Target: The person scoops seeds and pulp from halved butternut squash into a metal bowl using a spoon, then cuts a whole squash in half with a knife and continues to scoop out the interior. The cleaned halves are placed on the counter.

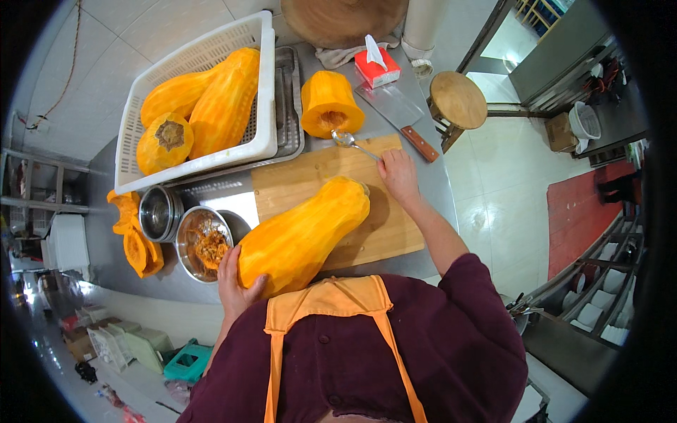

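A long peeled pumpkin [307, 232] lies slantwise across the wooden cutting board [296, 180], its thick end toward my body. My left hand [238, 280] rests against that thick end, fingers spread along its side. In my right hand [398, 172] is the handle of a metal spoon [346, 139]. The spoon's bowl touches or nearly touches the lower rim of a cut pumpkin piece [330, 98], whose hollow faces me. Beside my left hand, a steel bowl [182, 240] contains scooped pumpkin pulp and seeds [210, 247].
A white plastic crate [195, 177] with several peeled pumpkins stands on a metal tray [290, 113]. A cleaver [407, 121] lies right of the cut piece, near a red tissue box [376, 69]. Stacked steel bowls [158, 214] and cut pumpkin pieces [138, 246] sit at left.
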{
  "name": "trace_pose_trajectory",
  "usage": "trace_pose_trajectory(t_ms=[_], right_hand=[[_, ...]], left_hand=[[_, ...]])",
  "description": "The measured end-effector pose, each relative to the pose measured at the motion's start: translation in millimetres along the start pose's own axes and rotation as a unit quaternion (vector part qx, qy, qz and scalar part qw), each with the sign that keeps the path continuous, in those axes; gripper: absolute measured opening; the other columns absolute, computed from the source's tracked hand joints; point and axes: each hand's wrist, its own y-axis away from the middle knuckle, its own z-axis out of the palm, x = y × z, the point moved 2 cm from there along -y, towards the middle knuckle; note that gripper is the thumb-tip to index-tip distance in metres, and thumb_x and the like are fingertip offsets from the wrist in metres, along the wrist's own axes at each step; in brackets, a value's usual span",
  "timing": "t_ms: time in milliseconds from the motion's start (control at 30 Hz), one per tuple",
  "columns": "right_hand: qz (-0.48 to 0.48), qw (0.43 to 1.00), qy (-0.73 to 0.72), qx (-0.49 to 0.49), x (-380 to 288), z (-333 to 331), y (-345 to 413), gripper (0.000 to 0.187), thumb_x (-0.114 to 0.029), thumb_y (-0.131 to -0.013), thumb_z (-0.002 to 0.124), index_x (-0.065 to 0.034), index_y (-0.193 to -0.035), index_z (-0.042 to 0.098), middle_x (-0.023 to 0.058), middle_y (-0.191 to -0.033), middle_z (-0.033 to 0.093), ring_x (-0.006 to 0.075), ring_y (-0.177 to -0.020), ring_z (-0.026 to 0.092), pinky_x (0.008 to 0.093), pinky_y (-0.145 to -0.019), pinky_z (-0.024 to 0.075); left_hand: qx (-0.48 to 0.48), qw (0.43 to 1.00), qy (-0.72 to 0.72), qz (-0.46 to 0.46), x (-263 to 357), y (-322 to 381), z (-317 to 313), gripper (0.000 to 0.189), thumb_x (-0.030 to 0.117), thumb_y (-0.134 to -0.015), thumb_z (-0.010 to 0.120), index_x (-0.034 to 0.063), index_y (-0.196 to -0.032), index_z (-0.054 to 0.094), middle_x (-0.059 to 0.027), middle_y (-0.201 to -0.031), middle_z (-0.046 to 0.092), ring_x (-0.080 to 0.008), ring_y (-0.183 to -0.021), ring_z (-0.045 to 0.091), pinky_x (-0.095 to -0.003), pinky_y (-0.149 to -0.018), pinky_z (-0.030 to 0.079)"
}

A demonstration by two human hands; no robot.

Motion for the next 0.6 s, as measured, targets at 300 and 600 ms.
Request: trace_pose_trajectory(t_ms=[300,600], right_hand=[[0.072,0.994,-0.042,0.073,50.8,-7.5,-34.9,0.019,-0.018,-0.080,0.069,-0.0097,-0.096,0.063,0.0096,-0.094,0.063,0.0322,-0.090,0.058,0.0449,-0.075,0.0473],[0.121,0.975,-0.019,-0.183,97.8,1.3,-54.3,0.031,-0.023,-0.090,0.056,-0.0083,-0.117,0.053,0.0217,-0.099,0.063,0.0434,-0.093,0.061,0.0530,-0.079,0.0480]], left_hand=[[0.065,0.997,-0.024,-0.021,13.7,-0.2,6.2,0.068,0.036,-0.072,0.079,0.0098,-0.131,0.057,-0.0191,-0.131,0.055,-0.0365,-0.123,0.051,-0.0445,-0.104,0.041],[0.093,0.994,-0.051,0.007,19.8,1.6,13.7,0.067,0.037,-0.073,0.078,0.0079,-0.129,0.058,-0.0184,-0.127,0.058,-0.0361,-0.121,0.052,-0.0437,-0.102,0.042]])
